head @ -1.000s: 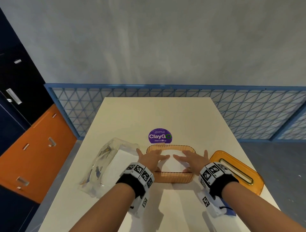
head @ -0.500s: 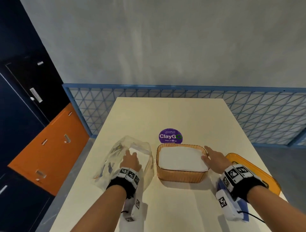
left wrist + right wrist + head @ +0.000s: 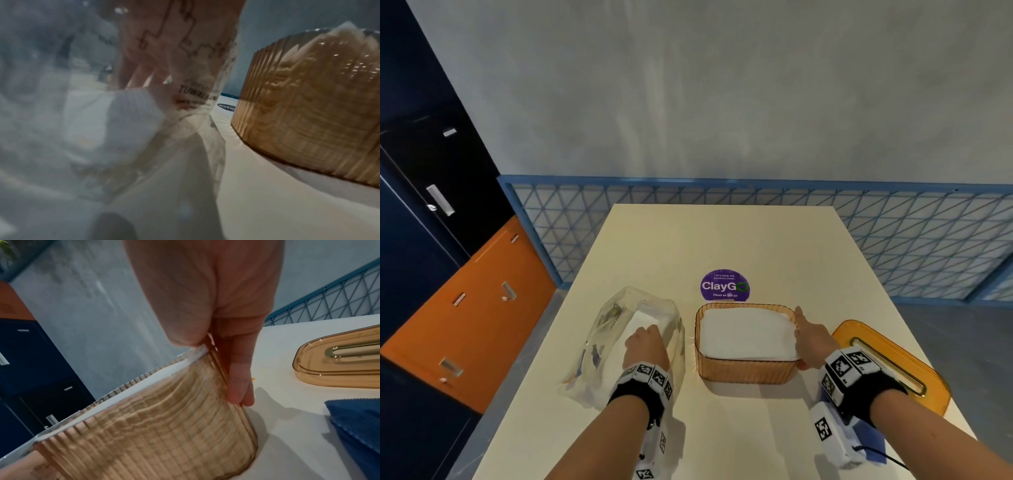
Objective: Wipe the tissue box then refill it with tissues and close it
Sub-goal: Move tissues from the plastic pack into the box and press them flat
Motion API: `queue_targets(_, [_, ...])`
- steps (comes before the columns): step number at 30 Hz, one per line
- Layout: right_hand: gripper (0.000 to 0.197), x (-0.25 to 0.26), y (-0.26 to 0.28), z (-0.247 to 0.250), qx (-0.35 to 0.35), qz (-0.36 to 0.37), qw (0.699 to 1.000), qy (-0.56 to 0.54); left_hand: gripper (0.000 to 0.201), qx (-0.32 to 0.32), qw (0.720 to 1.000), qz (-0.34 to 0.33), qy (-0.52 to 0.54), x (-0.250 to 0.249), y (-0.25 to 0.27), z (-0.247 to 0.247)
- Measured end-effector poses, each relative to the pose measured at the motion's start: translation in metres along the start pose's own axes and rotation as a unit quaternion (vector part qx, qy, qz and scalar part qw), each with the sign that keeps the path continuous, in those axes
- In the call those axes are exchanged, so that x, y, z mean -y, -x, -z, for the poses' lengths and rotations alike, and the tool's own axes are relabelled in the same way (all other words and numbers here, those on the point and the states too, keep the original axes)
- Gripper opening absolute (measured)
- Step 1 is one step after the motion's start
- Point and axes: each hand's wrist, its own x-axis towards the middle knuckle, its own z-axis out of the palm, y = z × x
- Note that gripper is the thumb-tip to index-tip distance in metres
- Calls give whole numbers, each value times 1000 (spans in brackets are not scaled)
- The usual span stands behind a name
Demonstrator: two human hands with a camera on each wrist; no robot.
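The amber ribbed tissue box (image 3: 743, 371) stands open mid-table, filled to the rim with white tissues (image 3: 746, 334). My right hand (image 3: 811, 337) holds its right end. The thumb (image 3: 185, 331) lies on the rim and the fingers (image 3: 239, 382) run down the outer wall (image 3: 164, 426). My left hand (image 3: 645, 346) is inside a clear plastic bag (image 3: 599, 342) to the left of the box. Its fingers (image 3: 144, 71) reach down onto the white tissue stack (image 3: 131, 110) in the bag. The plastic blurs their tips. The amber slotted lid (image 3: 893, 363) lies flat to the right.
A blue cloth (image 3: 873, 442) lies under my right wrist near the table's front right. A purple round sticker (image 3: 724, 285) is behind the box. The cream table (image 3: 722, 240) ends at a blue lattice fence (image 3: 893, 233); orange and dark lockers (image 3: 465, 308) stand on the left.
Both hands were pressing the tissues in the box. My left hand then went left into the plastic bag, and my right hand slid to the box's right end.
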Motion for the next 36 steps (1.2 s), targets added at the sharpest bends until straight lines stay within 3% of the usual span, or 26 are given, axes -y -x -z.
queue_targets(5, [70,0,-3,0,17,-8,1000,1,34,-31,999,-20,-36,-2,3,8])
queue_targets(9, [68,-1,-1,2,19,-4,1000,-2,34,11,1000,-4,4,5,-3,3])
queue_targets(14, [66,-3,-2,1,17,8,1000,3,41,16,1000,13,19,12,0,4])
queue_targets(16, [62,-2,0,7,35,-1,999,-15,34,3,999,16,43,17,0,15])
queue_targets(18, [57,0,4,17,36,0,999,-29,32,-48,994,27,94,23,3,33])
queue_targets(21, [49,7,12,37,-111,62,990,-67,23,-208,961,0,180,23,22,65])
queue_targets(22, [44,16,17,44,-162,90,976,-119,19,-264,944,-23,198,18,33,77])
queue_targets(23, [40,26,22,51,-167,107,962,-186,15,-314,925,-55,208,11,45,88])
queue_targets(24, [40,38,28,59,-127,119,949,-262,15,-351,907,-95,212,1,56,95])
queue_targets(26, [54,63,43,72,16,116,904,-411,28,-379,879,-187,219,-21,72,101])
queue_targets(29, [57,84,55,85,165,127,856,-474,48,-379,849,-306,207,-51,80,90])
queue_targets(31, [41,86,51,86,148,146,872,-443,55,-372,837,-350,198,-66,83,79])
queue_targets(34, [24,81,44,93,-8,174,945,-277,46,-328,831,-394,215,-71,88,63])
queue_targets(36, [15,76,47,101,-93,205,962,-157,57,-283,825,-368,323,-65,91,56])
